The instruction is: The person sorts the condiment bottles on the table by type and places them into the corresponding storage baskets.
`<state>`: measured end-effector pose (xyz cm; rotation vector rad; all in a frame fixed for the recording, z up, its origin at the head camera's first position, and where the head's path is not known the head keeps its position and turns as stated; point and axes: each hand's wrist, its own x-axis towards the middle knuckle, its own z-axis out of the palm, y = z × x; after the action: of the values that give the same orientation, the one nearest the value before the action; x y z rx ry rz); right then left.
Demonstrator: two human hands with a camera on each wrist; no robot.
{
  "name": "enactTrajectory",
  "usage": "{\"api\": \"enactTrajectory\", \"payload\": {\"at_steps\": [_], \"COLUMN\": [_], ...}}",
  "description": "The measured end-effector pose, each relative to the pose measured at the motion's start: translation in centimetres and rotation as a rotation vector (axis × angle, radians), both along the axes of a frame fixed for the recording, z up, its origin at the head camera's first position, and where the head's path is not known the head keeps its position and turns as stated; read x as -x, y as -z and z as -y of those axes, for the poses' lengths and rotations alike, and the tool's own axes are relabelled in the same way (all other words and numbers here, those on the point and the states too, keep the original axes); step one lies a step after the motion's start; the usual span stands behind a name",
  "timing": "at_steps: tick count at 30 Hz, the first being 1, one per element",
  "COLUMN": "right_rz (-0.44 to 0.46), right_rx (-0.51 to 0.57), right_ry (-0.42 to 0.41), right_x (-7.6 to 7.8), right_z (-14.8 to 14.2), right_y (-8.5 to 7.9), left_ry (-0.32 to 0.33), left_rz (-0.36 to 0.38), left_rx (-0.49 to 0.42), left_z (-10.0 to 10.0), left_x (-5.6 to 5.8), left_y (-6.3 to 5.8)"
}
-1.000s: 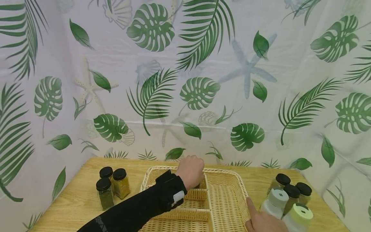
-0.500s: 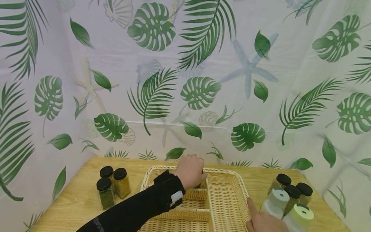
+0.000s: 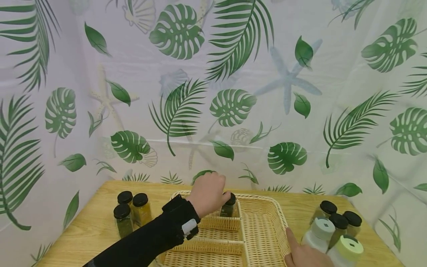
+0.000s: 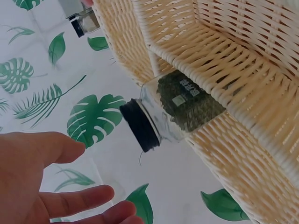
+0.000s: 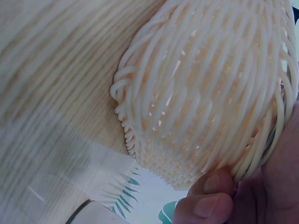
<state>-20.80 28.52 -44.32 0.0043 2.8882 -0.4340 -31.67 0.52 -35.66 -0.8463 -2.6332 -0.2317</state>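
Note:
In the head view my left hand is just left of a spice jar with a black lid, upright in the back compartment of a wicker basket. The left wrist view shows its thumb and fingers spread apart from the black lid; dried green herbs fill the glass. My right hand grips the basket's right rim, its index finger lying along the edge. Curled fingertips press the woven wall from outside in the right wrist view.
Several black-lidded spice jars stand on the wooden table to the left. More dark-lidded jars are at the right, beside a white-capped bottle and a yellow-green-capped bottle. A leaf-print cloth hangs behind.
My left hand has let go of the spice jar and drawn away to the left, so the jar now shows. The right hand stays on the basket rim.

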Motion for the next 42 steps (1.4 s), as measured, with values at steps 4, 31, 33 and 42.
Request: {"api": "enactTrajectory", "payload": {"at_steps": [4, 31, 33, 42], "right_rz": [0.018, -0.01, -0.01, 0.016], "right_rx": [-0.001, -0.003, -0.007, 0.011], "right_ry": [0.003, 0.003, 0.001, 0.005], "right_x": [0.1, 0.1, 0.1, 0.1], "right_z": [0.0, 0.1, 0.2, 0.0], "right_y": [0.0, 0.2, 0.2, 0.2], "left_ry": [-0.012, -0.115, -0.124, -0.156], "left_rz": [-0.024, -0.151, -0.16, -0.168], "left_rx": [-0.01, -0.161, -0.176, -0.24], "left_z": [0.9, 7.2, 7.7, 9.4], "left_x": [-0.1, -2.7, -2.9, -3.6], "left_y": [-0.2, 0.3, 0.5, 1.4]}}
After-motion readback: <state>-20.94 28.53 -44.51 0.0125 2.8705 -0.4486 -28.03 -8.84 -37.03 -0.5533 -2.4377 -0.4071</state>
